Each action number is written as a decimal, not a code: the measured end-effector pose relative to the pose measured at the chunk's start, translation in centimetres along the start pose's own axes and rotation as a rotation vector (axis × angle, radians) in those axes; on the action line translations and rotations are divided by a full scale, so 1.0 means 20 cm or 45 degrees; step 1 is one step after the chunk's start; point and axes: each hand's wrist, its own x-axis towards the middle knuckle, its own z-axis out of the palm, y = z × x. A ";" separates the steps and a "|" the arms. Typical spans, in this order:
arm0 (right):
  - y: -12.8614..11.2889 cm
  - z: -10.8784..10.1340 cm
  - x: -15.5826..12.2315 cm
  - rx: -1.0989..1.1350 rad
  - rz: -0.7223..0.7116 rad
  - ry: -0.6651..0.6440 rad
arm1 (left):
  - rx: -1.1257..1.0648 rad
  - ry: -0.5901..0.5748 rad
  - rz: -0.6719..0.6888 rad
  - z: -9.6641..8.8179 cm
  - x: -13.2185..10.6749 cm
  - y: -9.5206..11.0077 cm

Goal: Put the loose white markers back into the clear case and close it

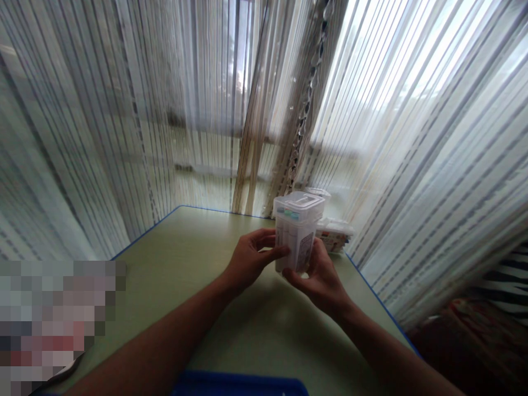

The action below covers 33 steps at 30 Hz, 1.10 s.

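A clear plastic container [297,225] with a closed lid stands upright over the far part of a pale green table [185,247]. Several white tubes show through its wall and a label sits on its front. My left hand [251,259] grips its left side with the fingers curled round. My right hand [319,275] cups its lower right side and base. Whether the container rests on the table or is held just above it I cannot tell.
Behind the container lie another clear container [317,193] and a flat packet [335,234] at the table's far right corner. Sheer striped curtains [412,165] hang close around the table's blue-edged far sides. A blue object [239,384] sits at the near edge.
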 end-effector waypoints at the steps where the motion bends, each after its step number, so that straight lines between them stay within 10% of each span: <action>1: -0.01 0.00 0.00 0.027 -0.003 -0.001 | -0.012 -0.014 -0.010 -0.01 0.00 0.00; 17: -0.06 0.00 -0.01 0.305 0.059 -0.202 | -0.083 -0.260 -0.055 -0.01 -0.01 0.06; 33: -0.02 -0.02 0.00 0.154 0.007 -0.132 | 0.266 -0.028 0.030 0.00 0.00 0.00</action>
